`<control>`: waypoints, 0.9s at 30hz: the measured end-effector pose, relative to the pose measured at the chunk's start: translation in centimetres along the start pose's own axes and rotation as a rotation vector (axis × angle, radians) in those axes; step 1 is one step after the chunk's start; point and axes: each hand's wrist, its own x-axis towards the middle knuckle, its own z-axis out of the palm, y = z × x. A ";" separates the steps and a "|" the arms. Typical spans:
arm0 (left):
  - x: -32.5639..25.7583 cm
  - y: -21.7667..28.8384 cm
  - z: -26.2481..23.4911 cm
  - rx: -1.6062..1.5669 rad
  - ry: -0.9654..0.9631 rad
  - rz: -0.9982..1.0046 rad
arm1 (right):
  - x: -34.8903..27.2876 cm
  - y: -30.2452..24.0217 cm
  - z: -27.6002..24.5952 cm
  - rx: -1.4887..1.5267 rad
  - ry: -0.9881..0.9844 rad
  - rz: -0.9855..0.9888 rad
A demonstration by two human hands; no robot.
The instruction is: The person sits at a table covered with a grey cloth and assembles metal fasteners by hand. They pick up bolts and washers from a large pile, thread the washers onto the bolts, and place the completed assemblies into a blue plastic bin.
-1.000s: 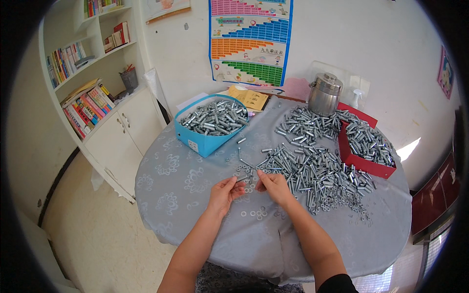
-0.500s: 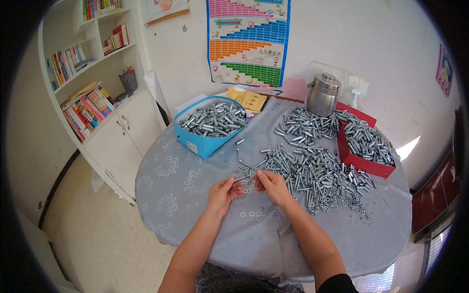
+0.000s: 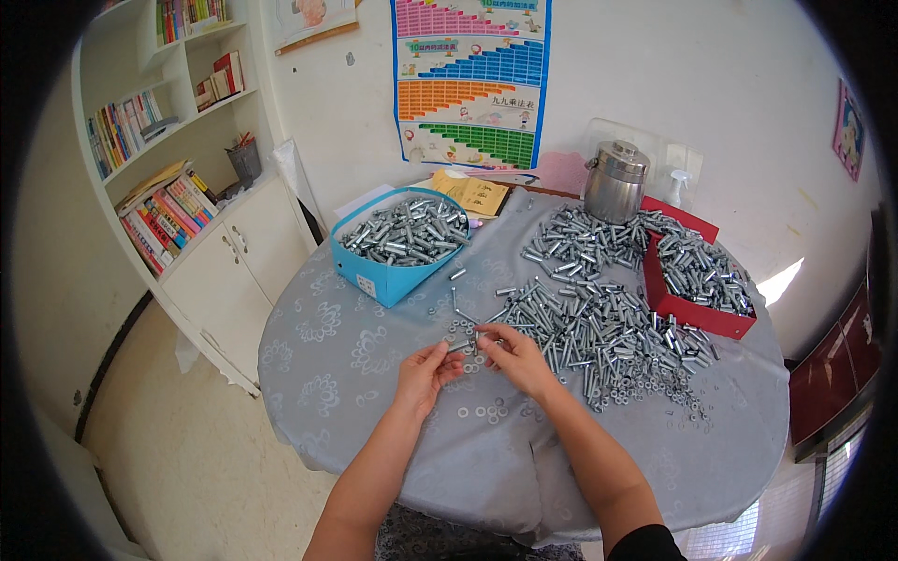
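Where the 2 forearms come up from the lower edge and meet near the middle of the round counter (image 3: 355, 439), the left hand (image 3: 426, 374) and the right hand (image 3: 514, 355) sit close together over its grey flowered cloth. The left hand's fingers (image 3: 449, 353) are narrowed in a pinch on a small metal bolt (image 3: 460, 344), and the right hand's fingers (image 3: 486, 338) are narrowed at the same piece from the 3 o'clock side; the part is too small to tell which hand bears it. Just under the hands, at 6 o'clock from them, a few loose washers (image 3: 482, 411) lie flat on the cloth, apart from one another. At 2 o'clock from the hands spreads a big heap of bolts (image 3: 599, 318), reaching up toward the far rim. At 3 o'clock of that heap stands a red box (image 3: 692, 313), also filled with bolts. At 11 o'clock from the hands stands a blue box (image 3: 379, 276) heaped with more of them. At 1 o'clock, near the wall, stands a steel canister (image 3: 615, 182) with its lid on, and a yellow booklet (image 3: 472, 194) lies at 12 o'clock. A coloured chart (image 3: 468, 79) hangs on the wall above, and a white bookshelf (image 3: 159, 168) with a cupboard below fills the 10 o'clock side.
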 end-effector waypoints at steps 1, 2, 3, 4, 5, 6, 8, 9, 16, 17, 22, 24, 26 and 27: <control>0.0 -0.1 0.0 0.010 -0.007 -0.008 | 0.1 0.7 0.1 -0.019 -0.020 -0.018; 0.0 -0.1 0.0 0.020 -0.014 -0.017 | 0.2 1.1 0.1 -0.036 -0.041 -0.036; 0.0 0.0 0.1 0.035 -0.022 -0.018 | 0.2 1.4 0.1 -0.042 -0.035 -0.011; -0.1 0.0 0.3 0.050 -0.031 -0.019 | 0.2 1.5 0.0 -0.047 -0.028 0.015; -0.2 0.2 0.4 0.065 -0.038 -0.018 | 0.2 1.5 0.0 -0.051 -0.024 0.039; -0.3 0.2 0.5 0.081 -0.062 -0.002 | 0.2 1.5 0.0 -0.102 -0.027 0.059; -0.4 0.1 0.7 0.113 -0.113 0.030 | 0.2 1.3 -0.3 -0.204 -0.032 0.098; -0.4 0.1 0.7 0.153 -0.120 0.043 | 0.1 1.3 -0.4 -0.189 -0.045 0.144; -0.1 0.3 0.4 0.166 0.043 0.212 | 1.3 0.6 -3.6 -0.130 0.325 0.082; 0.3 0.4 0.0 0.138 0.102 0.219 | 1.4 0.6 -4.6 -0.104 0.435 0.061; 0.5 0.4 -0.5 0.177 0.160 0.229 | 0.4 0.1 -7.8 -0.647 0.419 0.043; 0.5 0.3 -0.3 0.238 0.169 0.212 | 0.0 0.3 -7.7 -0.816 0.325 0.103; 0.4 0.2 -0.2 0.248 0.173 0.244 | -0.2 0.5 -6.8 -0.941 0.210 0.150; 0.4 0.2 -0.1 0.254 0.174 0.261 | -0.3 0.7 -6.4 -1.002 0.152 0.172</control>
